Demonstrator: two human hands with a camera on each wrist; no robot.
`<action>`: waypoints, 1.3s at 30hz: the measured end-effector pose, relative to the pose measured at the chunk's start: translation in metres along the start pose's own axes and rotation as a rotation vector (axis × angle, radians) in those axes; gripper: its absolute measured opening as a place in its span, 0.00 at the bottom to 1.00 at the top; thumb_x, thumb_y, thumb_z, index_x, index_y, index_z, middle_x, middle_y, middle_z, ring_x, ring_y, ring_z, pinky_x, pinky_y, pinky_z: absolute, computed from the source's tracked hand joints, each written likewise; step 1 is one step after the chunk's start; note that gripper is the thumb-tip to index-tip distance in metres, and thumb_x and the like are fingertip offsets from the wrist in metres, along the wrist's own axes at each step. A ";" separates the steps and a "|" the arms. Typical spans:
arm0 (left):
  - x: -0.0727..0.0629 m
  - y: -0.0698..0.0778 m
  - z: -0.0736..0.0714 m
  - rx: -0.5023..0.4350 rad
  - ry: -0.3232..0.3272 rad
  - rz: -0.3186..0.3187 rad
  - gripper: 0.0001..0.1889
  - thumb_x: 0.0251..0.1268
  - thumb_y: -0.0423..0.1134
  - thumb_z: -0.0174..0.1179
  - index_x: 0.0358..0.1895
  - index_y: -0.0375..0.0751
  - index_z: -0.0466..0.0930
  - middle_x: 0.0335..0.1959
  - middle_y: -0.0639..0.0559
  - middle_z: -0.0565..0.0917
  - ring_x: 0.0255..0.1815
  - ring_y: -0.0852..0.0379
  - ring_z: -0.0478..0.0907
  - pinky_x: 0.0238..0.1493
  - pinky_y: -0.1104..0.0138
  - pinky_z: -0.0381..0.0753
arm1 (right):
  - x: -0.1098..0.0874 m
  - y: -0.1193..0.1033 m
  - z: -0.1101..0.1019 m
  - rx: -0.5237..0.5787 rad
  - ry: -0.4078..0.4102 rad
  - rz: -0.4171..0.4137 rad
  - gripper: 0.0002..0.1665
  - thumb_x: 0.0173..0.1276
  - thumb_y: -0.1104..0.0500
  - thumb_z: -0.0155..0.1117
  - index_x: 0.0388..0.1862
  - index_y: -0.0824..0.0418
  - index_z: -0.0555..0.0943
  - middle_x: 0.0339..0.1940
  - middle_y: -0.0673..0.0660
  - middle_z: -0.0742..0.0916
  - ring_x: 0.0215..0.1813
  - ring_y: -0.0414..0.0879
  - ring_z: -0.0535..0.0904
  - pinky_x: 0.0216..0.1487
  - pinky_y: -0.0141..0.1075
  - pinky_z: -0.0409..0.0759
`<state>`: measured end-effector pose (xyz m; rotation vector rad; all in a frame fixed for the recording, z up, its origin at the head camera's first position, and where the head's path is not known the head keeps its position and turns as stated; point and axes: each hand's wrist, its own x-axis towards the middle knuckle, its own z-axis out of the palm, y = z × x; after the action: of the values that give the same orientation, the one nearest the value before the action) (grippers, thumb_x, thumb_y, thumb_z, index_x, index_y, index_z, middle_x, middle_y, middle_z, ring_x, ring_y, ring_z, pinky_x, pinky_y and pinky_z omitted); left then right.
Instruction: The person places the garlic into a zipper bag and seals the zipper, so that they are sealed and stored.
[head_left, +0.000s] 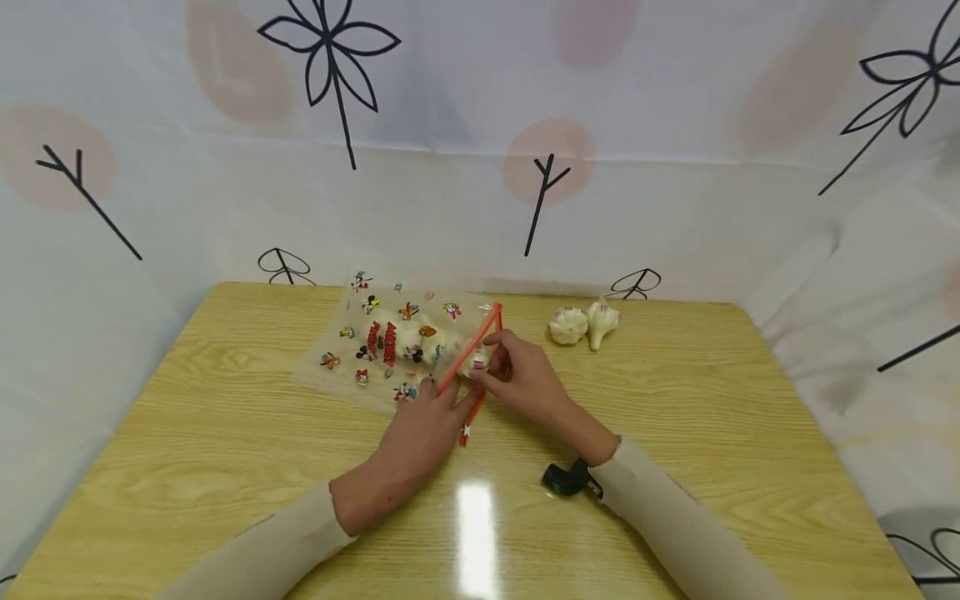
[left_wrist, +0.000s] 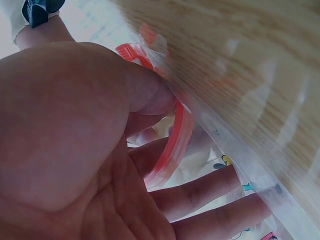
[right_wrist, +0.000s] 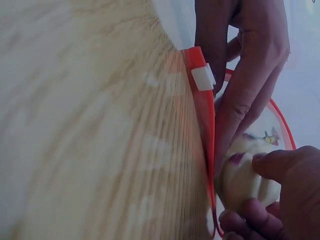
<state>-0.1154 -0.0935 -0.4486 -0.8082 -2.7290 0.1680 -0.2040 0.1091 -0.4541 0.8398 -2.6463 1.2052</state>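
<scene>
A clear zip bag with cartoon prints and a red slider strip lies on the table, its mouth spread open toward the right. My left hand holds the bag by its mouth, the red strip running between thumb and fingers. In the mouth, my right hand grips a garlic bulb between thumb and fingers. Pale bulbs show through the printed plastic inside the bag; their number is hard to tell. Two more garlic bulbs, one round and one with a stem, sit right of the bag.
The wooden table meets a pale patterned cloth at the back and sides. A dark device is at my right wrist. A white slider sits at the near end of the red strip.
</scene>
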 end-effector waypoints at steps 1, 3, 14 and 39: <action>0.000 0.000 0.000 0.004 -0.001 0.003 0.35 0.71 0.31 0.69 0.78 0.54 0.72 0.64 0.43 0.79 0.46 0.40 0.80 0.18 0.63 0.82 | 0.001 0.000 0.001 0.007 -0.004 0.002 0.24 0.70 0.55 0.78 0.59 0.62 0.79 0.31 0.48 0.86 0.30 0.39 0.81 0.35 0.35 0.82; 0.001 0.000 0.000 0.008 -0.003 0.009 0.36 0.71 0.31 0.69 0.79 0.54 0.71 0.65 0.44 0.79 0.46 0.39 0.81 0.18 0.63 0.82 | 0.002 0.000 0.003 0.013 -0.012 0.008 0.23 0.71 0.56 0.76 0.59 0.62 0.80 0.32 0.48 0.87 0.30 0.37 0.81 0.35 0.35 0.83; 0.007 0.005 0.000 -0.006 0.040 0.010 0.30 0.73 0.31 0.65 0.75 0.54 0.76 0.61 0.43 0.81 0.44 0.39 0.80 0.18 0.60 0.82 | 0.010 0.000 0.006 0.026 -0.049 0.021 0.09 0.76 0.61 0.69 0.52 0.60 0.87 0.41 0.53 0.91 0.37 0.41 0.85 0.40 0.38 0.85; 0.001 0.001 -0.004 -0.005 -0.021 -0.011 0.23 0.77 0.34 0.64 0.71 0.51 0.79 0.59 0.43 0.81 0.48 0.39 0.81 0.21 0.57 0.85 | 0.004 0.004 0.008 0.027 -0.155 -0.136 0.18 0.73 0.68 0.63 0.59 0.58 0.85 0.42 0.54 0.87 0.38 0.43 0.78 0.41 0.37 0.79</action>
<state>-0.1149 -0.0918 -0.4447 -0.7969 -2.7537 0.1682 -0.2085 0.1031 -0.4609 1.1415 -2.6442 1.1891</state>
